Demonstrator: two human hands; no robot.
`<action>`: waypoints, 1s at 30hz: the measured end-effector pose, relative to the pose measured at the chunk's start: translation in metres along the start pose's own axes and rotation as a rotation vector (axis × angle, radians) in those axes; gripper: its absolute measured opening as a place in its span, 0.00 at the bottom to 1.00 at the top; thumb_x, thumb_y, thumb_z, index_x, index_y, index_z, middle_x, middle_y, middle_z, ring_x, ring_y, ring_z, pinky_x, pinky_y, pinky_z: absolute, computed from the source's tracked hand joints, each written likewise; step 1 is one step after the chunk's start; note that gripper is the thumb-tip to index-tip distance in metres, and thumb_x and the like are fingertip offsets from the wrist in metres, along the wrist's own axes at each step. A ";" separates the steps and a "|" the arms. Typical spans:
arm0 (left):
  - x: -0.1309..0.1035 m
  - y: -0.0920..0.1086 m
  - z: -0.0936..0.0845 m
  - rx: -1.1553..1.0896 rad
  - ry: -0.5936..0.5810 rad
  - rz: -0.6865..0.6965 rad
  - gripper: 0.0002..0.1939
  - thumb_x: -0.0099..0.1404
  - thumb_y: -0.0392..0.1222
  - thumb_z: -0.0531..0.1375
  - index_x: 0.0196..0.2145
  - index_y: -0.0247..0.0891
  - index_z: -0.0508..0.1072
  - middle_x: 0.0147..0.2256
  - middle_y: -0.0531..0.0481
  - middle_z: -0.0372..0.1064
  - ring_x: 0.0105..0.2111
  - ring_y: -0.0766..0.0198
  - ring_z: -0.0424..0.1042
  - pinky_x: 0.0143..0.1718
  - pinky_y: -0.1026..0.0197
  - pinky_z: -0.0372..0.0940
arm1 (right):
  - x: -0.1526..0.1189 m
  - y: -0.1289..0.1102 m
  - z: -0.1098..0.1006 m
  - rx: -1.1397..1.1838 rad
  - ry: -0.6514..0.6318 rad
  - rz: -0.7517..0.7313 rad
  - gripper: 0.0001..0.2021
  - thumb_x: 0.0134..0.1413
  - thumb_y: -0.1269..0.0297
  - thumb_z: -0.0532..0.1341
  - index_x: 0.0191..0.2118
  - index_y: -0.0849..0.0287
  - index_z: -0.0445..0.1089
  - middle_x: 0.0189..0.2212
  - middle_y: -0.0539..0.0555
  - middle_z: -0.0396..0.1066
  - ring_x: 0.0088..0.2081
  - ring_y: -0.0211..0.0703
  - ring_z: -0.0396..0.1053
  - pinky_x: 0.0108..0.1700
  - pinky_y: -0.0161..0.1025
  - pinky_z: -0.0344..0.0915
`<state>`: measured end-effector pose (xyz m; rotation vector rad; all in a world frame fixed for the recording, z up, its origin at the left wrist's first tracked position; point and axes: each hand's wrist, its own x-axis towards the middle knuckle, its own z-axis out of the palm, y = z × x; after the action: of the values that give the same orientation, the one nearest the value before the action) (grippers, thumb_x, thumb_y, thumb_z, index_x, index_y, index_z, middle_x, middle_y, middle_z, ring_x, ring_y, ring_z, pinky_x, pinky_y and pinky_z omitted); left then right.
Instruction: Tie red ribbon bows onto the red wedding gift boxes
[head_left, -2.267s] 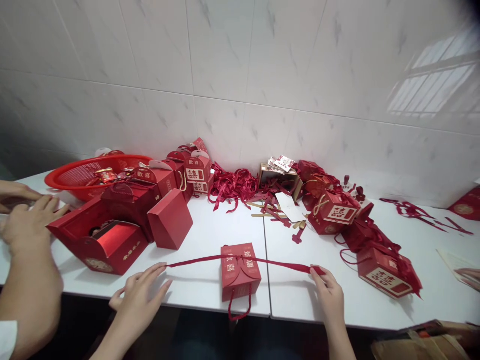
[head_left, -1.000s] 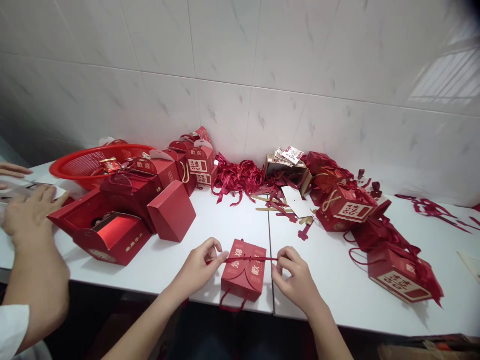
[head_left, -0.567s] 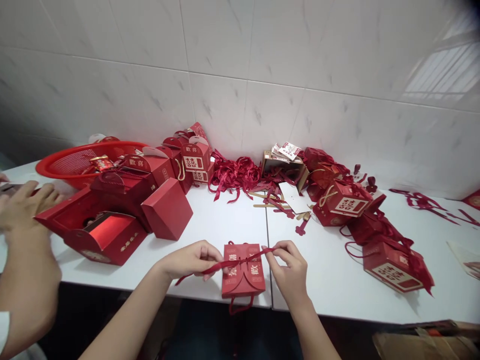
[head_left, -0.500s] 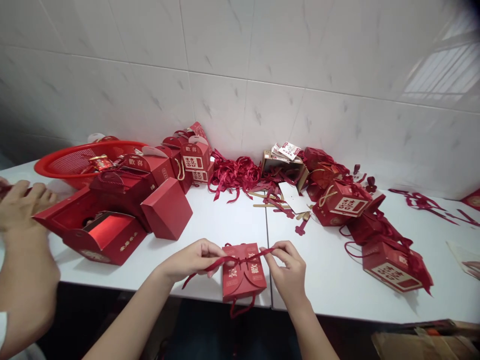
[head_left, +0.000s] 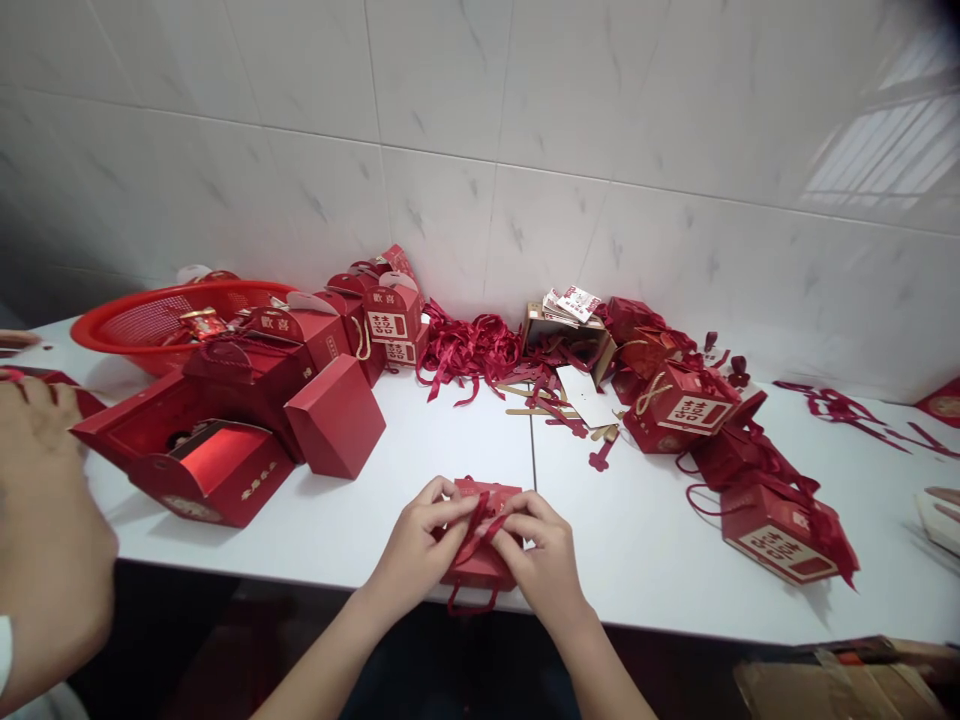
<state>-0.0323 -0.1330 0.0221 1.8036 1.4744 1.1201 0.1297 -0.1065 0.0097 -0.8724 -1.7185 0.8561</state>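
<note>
A small red gift box (head_left: 480,572) lies at the table's front edge, with a cord handle hanging toward me. Over its top, my left hand (head_left: 429,535) pinches one part of a dark red ribbon (head_left: 474,530). My right hand (head_left: 536,545) pinches another part of that ribbon, close beside the left fingers. Both hands cover much of the box top, so any knot is hidden.
Red boxes (head_left: 337,415) and a red basket (head_left: 135,310) stand at left, near another person's arm (head_left: 52,540). Ribbons (head_left: 472,345) pile up by the wall. Tied boxes (head_left: 784,530) stand at right; another hand (head_left: 946,503) shows at the right edge.
My hands have come together over the box, and the ribbon, earlier stretched out sideways, is now bunched between them. The person's hand at left has shifted with a red item.
</note>
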 end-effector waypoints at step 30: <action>0.019 -0.013 -0.007 0.095 -0.050 0.357 0.10 0.60 0.31 0.57 0.30 0.39 0.78 0.38 0.46 0.65 0.36 0.64 0.71 0.38 0.63 0.68 | 0.054 -0.002 -0.022 -0.090 -0.680 0.168 0.05 0.36 0.76 0.59 0.21 0.60 0.64 0.31 0.48 0.60 0.27 0.33 0.60 0.28 0.31 0.59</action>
<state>-0.0434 -0.1122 0.0199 2.2062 1.2234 1.1757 0.1364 -0.0579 0.0417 -0.8468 -2.3003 1.2993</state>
